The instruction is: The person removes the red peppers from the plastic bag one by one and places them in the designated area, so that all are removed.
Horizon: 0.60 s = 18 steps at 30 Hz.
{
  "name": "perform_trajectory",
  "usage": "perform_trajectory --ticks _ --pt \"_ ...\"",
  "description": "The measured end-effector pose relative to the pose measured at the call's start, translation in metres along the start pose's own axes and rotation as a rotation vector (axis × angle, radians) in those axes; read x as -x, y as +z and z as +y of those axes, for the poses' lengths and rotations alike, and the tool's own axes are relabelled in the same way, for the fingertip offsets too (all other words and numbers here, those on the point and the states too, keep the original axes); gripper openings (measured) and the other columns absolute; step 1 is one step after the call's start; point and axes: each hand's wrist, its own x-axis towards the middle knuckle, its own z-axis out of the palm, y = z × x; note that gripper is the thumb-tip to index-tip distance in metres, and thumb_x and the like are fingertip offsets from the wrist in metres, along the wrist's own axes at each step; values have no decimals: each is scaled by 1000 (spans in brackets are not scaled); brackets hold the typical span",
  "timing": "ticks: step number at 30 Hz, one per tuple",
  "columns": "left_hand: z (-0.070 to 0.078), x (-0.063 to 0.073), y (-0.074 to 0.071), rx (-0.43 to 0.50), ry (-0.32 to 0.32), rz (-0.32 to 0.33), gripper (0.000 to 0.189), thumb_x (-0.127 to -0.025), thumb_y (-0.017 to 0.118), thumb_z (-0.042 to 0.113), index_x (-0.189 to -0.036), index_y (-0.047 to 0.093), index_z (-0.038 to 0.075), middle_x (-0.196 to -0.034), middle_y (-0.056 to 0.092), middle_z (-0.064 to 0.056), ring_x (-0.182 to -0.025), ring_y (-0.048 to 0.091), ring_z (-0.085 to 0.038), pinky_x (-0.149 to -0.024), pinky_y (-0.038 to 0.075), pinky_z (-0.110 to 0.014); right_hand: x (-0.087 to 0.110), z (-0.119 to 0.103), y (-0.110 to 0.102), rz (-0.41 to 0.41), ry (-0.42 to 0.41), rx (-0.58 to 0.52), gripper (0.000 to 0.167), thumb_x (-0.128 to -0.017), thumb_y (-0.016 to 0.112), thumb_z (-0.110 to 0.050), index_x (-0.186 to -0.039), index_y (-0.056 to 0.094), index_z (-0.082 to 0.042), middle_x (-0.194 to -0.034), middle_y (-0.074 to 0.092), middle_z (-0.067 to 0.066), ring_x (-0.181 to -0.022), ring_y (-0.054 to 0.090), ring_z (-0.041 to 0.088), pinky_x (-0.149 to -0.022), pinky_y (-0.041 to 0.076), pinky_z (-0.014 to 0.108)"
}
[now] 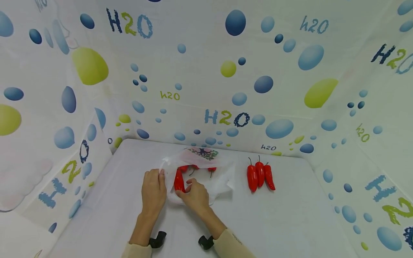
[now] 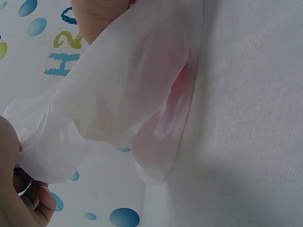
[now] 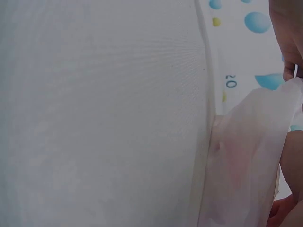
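A white translucent plastic bag (image 1: 222,179) with a printed tree lies open on the table, several red chili peppers showing through its mouth. My left hand (image 1: 154,190) pinches the bag's left edge; in the left wrist view, the fingers grip the gathered film (image 2: 47,146). My right hand (image 1: 195,197) is at the bag's mouth, its thumb and fingers on the lower end of a red chili pepper (image 1: 179,179) standing tilted inside the left edge. In the right wrist view, the bag (image 3: 246,156) hides much of that hand.
Three red chili peppers (image 1: 260,175) lie side by side on the white table (image 1: 284,222), right of the bag. Behind and at both sides stand white curtains (image 1: 200,71) printed with blue and green drops. Black wrist mounts (image 1: 158,240) sit at both wrists.
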Motion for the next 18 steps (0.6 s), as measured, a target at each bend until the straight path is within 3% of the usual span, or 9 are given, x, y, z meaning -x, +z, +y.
perform_trajectory --ticks 10,18 --pt "2 1 -2 -4 -15 -14 17 -107 59 12 -99 61 -2 -81 56 -12 -78 47 -26 -65 44 -36 0 0 -4 -10 -12 11 35 -83 89 -35 -97 75 -6 -74 70 -3 -61 56 7 -56 50 25" --pt "2 1 -1 4 -3 -11 17 -107 58 13 -99 61 -3 -82 56 -12 -78 48 -27 -65 44 -37 1 3 -4 -1 10 -25 31 -82 91 -30 -94 76 -6 -73 71 -3 -59 58 6 -54 50 24"
